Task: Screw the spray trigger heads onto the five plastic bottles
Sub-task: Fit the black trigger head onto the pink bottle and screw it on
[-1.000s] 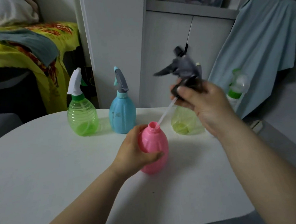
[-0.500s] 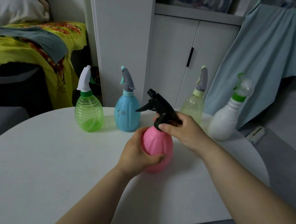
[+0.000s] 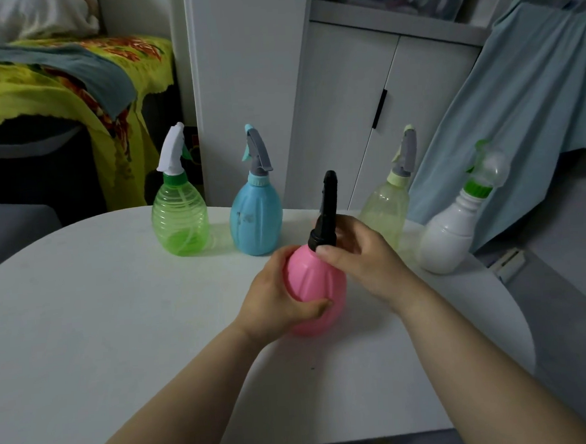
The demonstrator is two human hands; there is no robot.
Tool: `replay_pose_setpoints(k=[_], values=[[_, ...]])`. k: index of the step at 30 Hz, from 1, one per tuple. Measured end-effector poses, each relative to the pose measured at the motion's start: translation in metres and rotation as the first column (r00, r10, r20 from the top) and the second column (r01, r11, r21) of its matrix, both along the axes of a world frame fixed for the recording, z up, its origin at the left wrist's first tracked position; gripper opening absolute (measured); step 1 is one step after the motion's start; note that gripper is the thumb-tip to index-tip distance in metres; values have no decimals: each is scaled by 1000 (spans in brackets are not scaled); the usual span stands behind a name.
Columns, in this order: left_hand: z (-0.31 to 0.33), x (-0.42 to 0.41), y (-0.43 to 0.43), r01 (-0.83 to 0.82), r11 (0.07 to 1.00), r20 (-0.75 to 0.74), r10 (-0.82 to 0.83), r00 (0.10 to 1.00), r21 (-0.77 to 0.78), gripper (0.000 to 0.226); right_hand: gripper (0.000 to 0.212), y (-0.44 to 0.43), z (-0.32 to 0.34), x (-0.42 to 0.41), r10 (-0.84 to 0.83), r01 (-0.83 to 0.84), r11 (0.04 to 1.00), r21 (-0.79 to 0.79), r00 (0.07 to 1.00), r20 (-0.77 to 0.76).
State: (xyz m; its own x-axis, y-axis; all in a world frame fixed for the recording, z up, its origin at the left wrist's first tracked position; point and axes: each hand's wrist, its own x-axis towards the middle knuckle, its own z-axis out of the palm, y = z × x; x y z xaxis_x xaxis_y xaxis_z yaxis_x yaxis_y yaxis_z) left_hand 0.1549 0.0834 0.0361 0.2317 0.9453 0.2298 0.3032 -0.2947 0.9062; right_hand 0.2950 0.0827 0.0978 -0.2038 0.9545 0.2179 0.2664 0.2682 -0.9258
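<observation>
A pink bottle [image 3: 318, 289] stands at the middle of the white table [image 3: 119, 318]. My left hand [image 3: 275, 298] grips its body from the left. A black trigger head [image 3: 327, 213] sits on its neck, and my right hand [image 3: 362, 255] pinches the head's black collar. Behind stand a clear green bottle [image 3: 180, 222] with a white head, a blue bottle [image 3: 256, 217] with a grey head, a pale yellow-green bottle [image 3: 387, 212] with a grey head, and a white bottle [image 3: 447, 236] with a clear head and green collar.
White cabinet doors [image 3: 347, 115] rise behind the table. A light blue cloth [image 3: 517, 105] hangs at the right. A bed with a yellow patterned cover [image 3: 53, 89] lies at the far left. The table's rounded right edge falls away beside the white bottle.
My right hand brought the black trigger head down from the air, fed its tube into the pink bottle and seated it on the neck. The head has since turned, its nozzle now pointing away.
</observation>
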Motion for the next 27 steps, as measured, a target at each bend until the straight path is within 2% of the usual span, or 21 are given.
replay_pose_setpoints(k=[2,4,9,15,20,22,25,27], values=[[-1,0,1,1,1000,9,-1,1000,1,73,29,1,-3,3,8,-9,1000,-6,999,-49],[-1,0,1,0,1000,11,0,1000,7,72,28,3,-6,1,-49,50,999,9,995,-82],[-2,-1,2,7,1000,-1,-6,1000,14,74,35,5,-12,-7,-190,196,970,145,980,-51],[-3,0,2,6,1000,2,-6,1000,15,77,22,-1,-6,1,-98,96,992,79,995,17],[-3,0,2,10,999,9,-10,1000,34,75,24,-5,-18,-16,-286,287,942,177,958,-30],[-3,0,1,9,999,18,-10,1000,36,76,22,-5,-29,-20,-316,326,934,143,944,-90],[-2,0,1,4,1000,27,-5,1000,31,73,23,-5,-38,-16,-168,170,985,3,976,-135],[-3,-1,3,15,999,32,-17,999,36,73,21,-6,-37,-11,-64,64,998,-9,982,-178]])
